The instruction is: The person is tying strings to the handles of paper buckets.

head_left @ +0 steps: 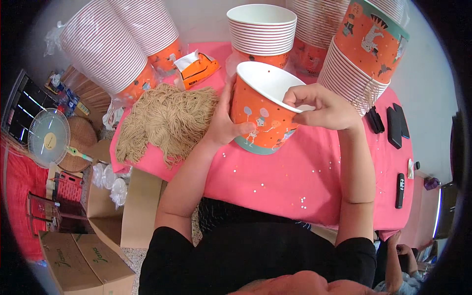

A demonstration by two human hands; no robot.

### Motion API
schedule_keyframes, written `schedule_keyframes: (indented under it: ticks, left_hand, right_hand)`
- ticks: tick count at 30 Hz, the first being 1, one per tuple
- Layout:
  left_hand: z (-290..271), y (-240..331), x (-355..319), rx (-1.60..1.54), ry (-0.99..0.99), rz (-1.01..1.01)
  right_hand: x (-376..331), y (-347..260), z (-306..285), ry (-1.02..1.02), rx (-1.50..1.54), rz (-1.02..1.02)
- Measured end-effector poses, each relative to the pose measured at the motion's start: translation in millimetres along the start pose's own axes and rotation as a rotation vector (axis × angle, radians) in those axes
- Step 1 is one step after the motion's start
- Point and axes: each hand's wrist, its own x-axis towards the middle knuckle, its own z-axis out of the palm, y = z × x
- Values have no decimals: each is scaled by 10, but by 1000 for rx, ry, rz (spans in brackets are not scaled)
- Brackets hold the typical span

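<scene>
An orange paper bucket (268, 130) with a white inside, a teal bottom band and printed cartoon figures is tilted over the pink-covered table. My left hand (223, 123) wraps its left side, thumb across the front. At the right rim, my right hand (327, 105) pinches the edge, thumb outside and fingers curled over into the mouth; whether anything small is between those fingers is hidden. A small dark spot shows on the inner far wall. Left of the bucket lies a heap of tan cords (167, 120). Small white dots (303, 200) are scattered on the pink cloth (275, 182).
Nested bucket stacks (105, 46) stand at the back left, another stack (262, 37) behind my bucket, and one with tan cords (356, 64) at right. An orange tissue pack (196, 71), black phone-like objects (394, 128), open carton (140, 211) and fan (49, 140) surround me. Another person's arm (393, 260) shows lower right.
</scene>
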Motion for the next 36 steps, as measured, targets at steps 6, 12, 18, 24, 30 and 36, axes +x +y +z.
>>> schedule_keyframes:
  ticks: [6,12,18,24,30,36]
  left_hand:
    - [-5,-39,-7,57,10,50]
    - [-12,-68,-10,102,15,71]
    - [-20,-79,-1,107,9,90]
    - [-51,-103,7,103,7,93]
    - [-76,-117,5,136,22,82]
    - [-78,-123,3,121,29,80]
  right_hand:
    - [-26,-51,53,82,-174,21]
    - [6,5,43,53,-298,-116]
    - [11,26,68,93,-316,-25]
    - [-14,-35,79,88,-352,4]
    - [-40,-34,63,100,-380,-57]
    - [-50,-65,37,96,-254,4]
